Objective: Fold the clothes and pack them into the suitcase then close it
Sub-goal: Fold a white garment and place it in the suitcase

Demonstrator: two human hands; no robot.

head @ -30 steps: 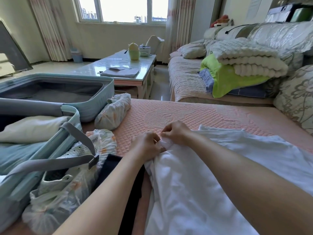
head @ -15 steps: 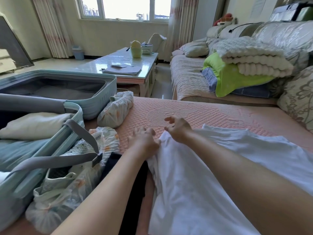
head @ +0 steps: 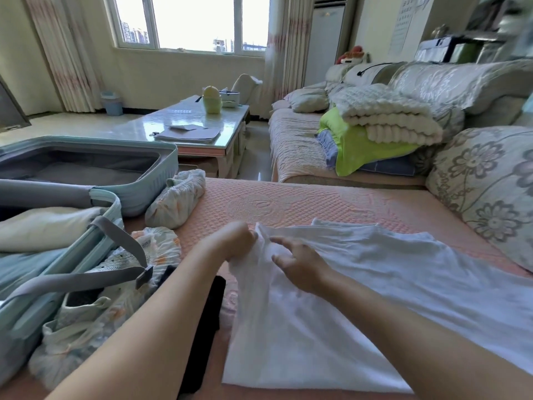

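A white garment (head: pixel 360 290) lies spread on the pink quilted sofa seat (head: pixel 302 203). My left hand (head: pixel 236 241) grips the garment's far left corner and holds it bunched, slightly raised. My right hand (head: pixel 300 262) rests on the cloth just right of it, fingers spread and straight. The light blue suitcase (head: pixel 161 163) lies open at the left, with folded cream and blue clothes (head: pixel 37 229) in its near half and grey straps (head: pixel 115 235) hanging over its rim. A black garment (head: pixel 206 321) lies under my left forearm.
Two patterned cloth bundles (head: pixel 176 202) (head: pixel 95 316) lie between the suitcase and the garment. A floral cushion (head: pixel 487 192) borders the seat at the right. Beyond are a glass coffee table (head: pixel 196 125) and a sofa with stacked blankets (head: pixel 383 116).
Both hands pinched the corner together, then spread; now my left hand has gathered and lifted the corner toward me while my right hand has opened flat on the cloth. The camera has tilted upward.
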